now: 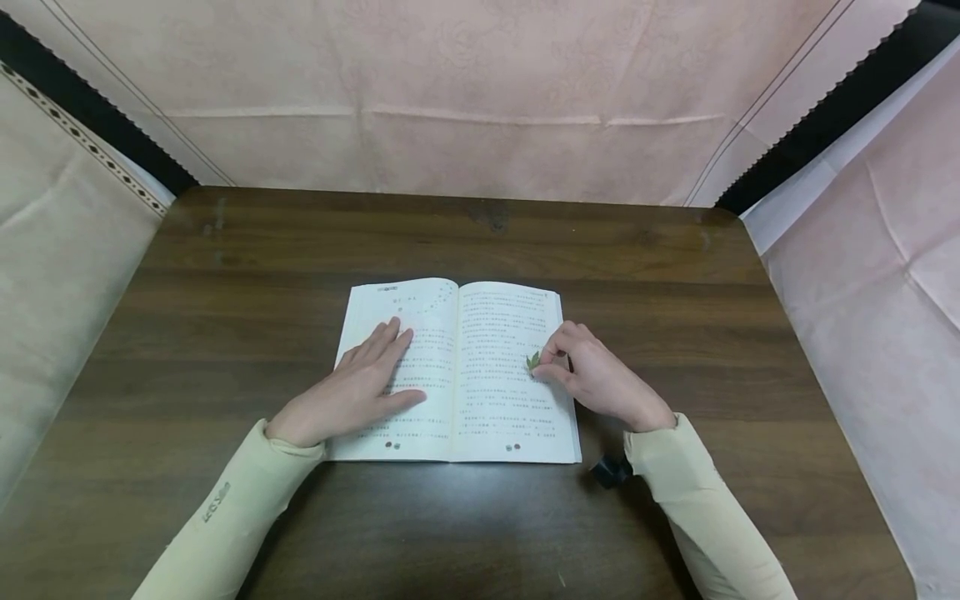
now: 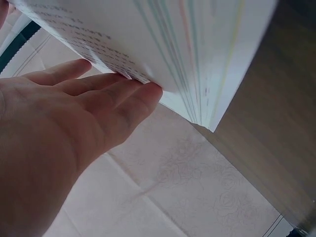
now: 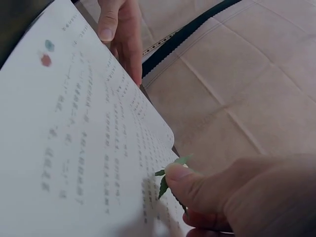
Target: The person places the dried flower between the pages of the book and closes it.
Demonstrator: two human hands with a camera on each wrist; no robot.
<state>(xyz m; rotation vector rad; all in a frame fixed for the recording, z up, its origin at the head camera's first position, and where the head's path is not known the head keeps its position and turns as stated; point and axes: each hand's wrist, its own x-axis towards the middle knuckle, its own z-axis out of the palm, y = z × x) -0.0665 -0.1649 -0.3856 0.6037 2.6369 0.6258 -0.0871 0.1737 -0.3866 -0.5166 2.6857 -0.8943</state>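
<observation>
An open book (image 1: 495, 417) with printed text lies on the dark wooden table. Across its left page rests my left hand (image 1: 363, 387), fingers straight and spread, thumb pointing toward the spine. The left wrist view has those fingertips touching the page, beside the book's page edges (image 2: 197, 64). Over the right page, near its outer edge, my right hand (image 1: 596, 375) pinches a small green leaf (image 1: 532, 361) between thumb and finger. In the right wrist view the leaf (image 3: 163, 186) shows several pointed, jagged lobes and sits just at the page, partly covered by the thumb.
The wooden table (image 1: 247, 275) extends around the book on all sides. Pale pink cloth (image 1: 450, 108) hangs beyond the far edge and at both sides. A small dark object (image 1: 611, 472) is by the right sleeve. A tiny green scrap (image 1: 561, 578) lies near the front.
</observation>
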